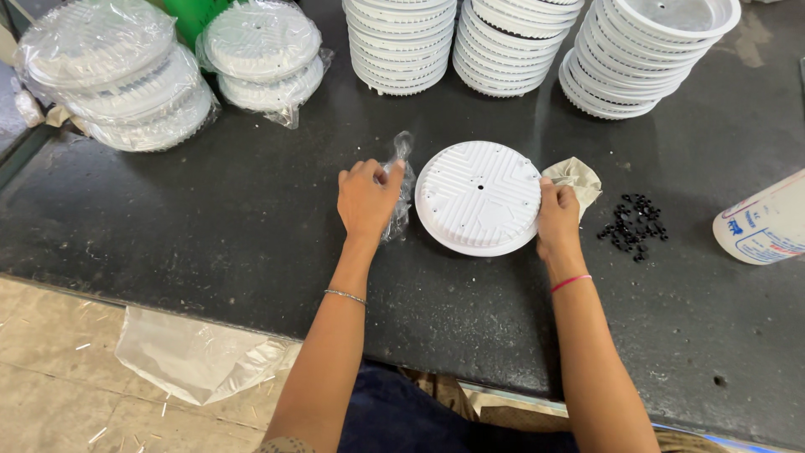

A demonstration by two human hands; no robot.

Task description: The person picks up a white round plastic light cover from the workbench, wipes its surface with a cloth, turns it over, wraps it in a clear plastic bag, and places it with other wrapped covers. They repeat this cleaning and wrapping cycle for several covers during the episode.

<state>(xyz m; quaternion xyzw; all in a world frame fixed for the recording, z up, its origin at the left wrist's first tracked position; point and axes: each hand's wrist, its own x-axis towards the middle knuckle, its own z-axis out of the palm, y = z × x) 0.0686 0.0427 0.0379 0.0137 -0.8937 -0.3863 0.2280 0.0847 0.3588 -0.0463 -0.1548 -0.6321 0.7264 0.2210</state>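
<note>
Black bench point(210, 218): disc point(479, 198) btwn hands point(367, 200)

Assembly workshop: stacked white plastic discs point(401, 42), dark workbench point(210, 210), loose black screws point(633, 222).

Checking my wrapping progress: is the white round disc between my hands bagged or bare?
Bare. The white disc shows its ribbed surface uncovered; the clear plastic bag lies crumpled beside it under the left hand.

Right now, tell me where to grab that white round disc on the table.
Grip the white disc by its thin outer rim, probably from its right side, where the right hand already touches it. It lies flat, ribbed face up, so only the edge offers purchase.
</note>
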